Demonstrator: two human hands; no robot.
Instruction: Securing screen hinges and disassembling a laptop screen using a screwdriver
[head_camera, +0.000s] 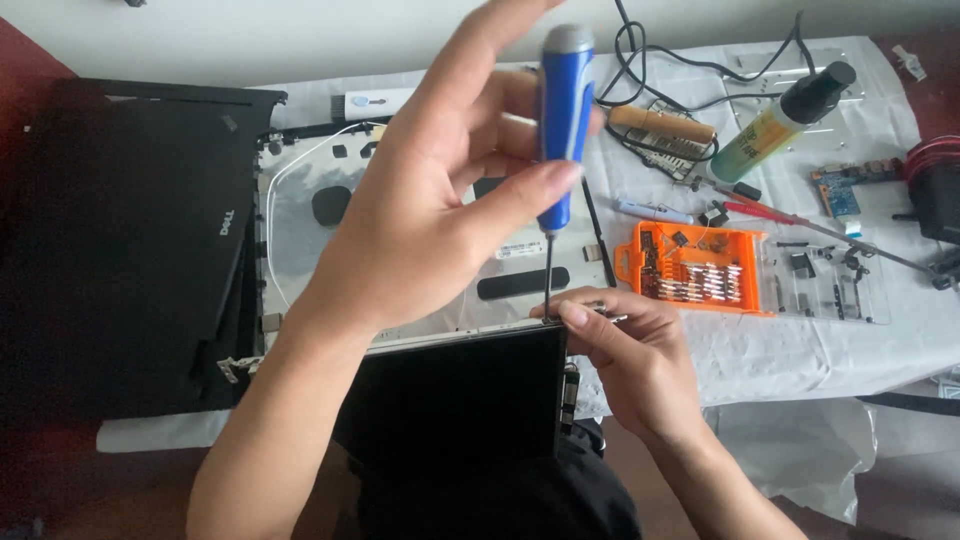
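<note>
My left hand (430, 190) is raised above the work, thumb and fingers closed lightly around the blue handle of a screwdriver (565, 120) with a grey cap, which stands upright. Its thin metal shaft drops straight down from my fingertips and ends at the upper right corner of the dark screen panel (455, 400), which lies below my left wrist and tilts up toward me. My right hand (630, 355) sits just under the left, fingers pinched narrow around the tip of the shaft where it meets the panel's corner; I cannot tell whether a screw is between them. Behind the panel, under my left palm, lies the pale inner shell of a laptop lid (300, 210) with black pads and a white wire running round its edge. Far out to the left of my left forearm rests a black laptop cover (120, 240). To the right of my right hand, near it on the white cloth (800, 350), is an orange bit case (695, 268) with its clear lid open beside it. Beyond that, up and to the right of the screwdriver handle, lie a wooden-handled brush (665, 125), a tangle of black cable (640, 60), a green bottle with a black cap (785, 120) on its side, and a small blue circuit board (840, 190).
</note>
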